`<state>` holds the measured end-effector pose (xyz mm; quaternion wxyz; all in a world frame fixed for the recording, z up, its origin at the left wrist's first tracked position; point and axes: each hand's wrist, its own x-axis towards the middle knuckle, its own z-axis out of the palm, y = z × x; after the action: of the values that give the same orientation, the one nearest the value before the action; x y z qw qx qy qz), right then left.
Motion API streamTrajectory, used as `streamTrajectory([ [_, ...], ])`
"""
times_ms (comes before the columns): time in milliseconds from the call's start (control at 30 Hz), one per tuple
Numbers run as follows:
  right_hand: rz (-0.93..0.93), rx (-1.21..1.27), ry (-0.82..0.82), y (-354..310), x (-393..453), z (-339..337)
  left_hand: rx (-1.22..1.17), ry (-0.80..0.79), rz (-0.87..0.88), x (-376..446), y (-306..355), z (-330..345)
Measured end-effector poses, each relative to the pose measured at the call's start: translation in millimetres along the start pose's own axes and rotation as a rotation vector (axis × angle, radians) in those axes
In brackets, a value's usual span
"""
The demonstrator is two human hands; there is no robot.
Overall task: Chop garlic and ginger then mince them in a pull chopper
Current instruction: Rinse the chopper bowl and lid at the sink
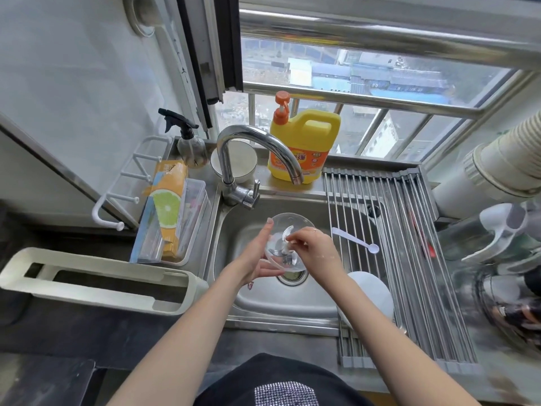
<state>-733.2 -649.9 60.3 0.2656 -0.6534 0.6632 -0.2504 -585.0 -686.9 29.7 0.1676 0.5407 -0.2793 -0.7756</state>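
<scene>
Over the steel sink (263,300) my left hand (257,256) holds the clear chopper bowl (295,222) from its left side, fingers up along its wall and the bowl tilted toward me. Inside the bowl stands the blade unit (285,250) with curved metal blades. My right hand (314,247) reaches into the bowl and pinches the top of the blade unit with its fingertips. The white chopper lid (371,291) lies at the sink's right side under the rack's edge. No garlic or ginger is in view.
A chrome tap (257,159) arches over the sink, with a yellow detergent jug (304,142) behind it. A roll-up drying rack (409,259) with a white spoon (355,240) covers the sink's right part. A cling-film box (167,206) sits left, jars at right.
</scene>
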Motion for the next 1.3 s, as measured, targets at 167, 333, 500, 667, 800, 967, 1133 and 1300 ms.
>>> streamTrajectory([
  [167,0.014,-0.009,-0.027,6,-3,5,0.012,0.000,-0.003,2,-6,-1],
  [333,0.039,-0.054,-0.114,12,0,2,0.037,0.022,0.023,5,-10,-2],
  [500,0.048,0.093,0.083,19,-11,-8,0.057,0.061,-0.006,10,-12,-12],
  [667,0.609,-0.303,-0.122,59,-44,-24,0.072,0.127,-0.029,11,-20,-34],
  [800,0.835,-0.373,-0.464,79,-72,-12,0.063,0.133,-0.035,11,-23,-27],
  [967,0.738,-0.459,-0.304,77,-73,-10,0.019,0.096,-0.058,12,-24,-20],
  [1133,0.625,-0.213,0.031,54,-47,-15,0.000,0.100,-0.064,14,-25,-26],
  [1300,0.592,0.512,0.245,24,-15,-18,-0.062,0.188,-0.044,10,-24,-38],
])
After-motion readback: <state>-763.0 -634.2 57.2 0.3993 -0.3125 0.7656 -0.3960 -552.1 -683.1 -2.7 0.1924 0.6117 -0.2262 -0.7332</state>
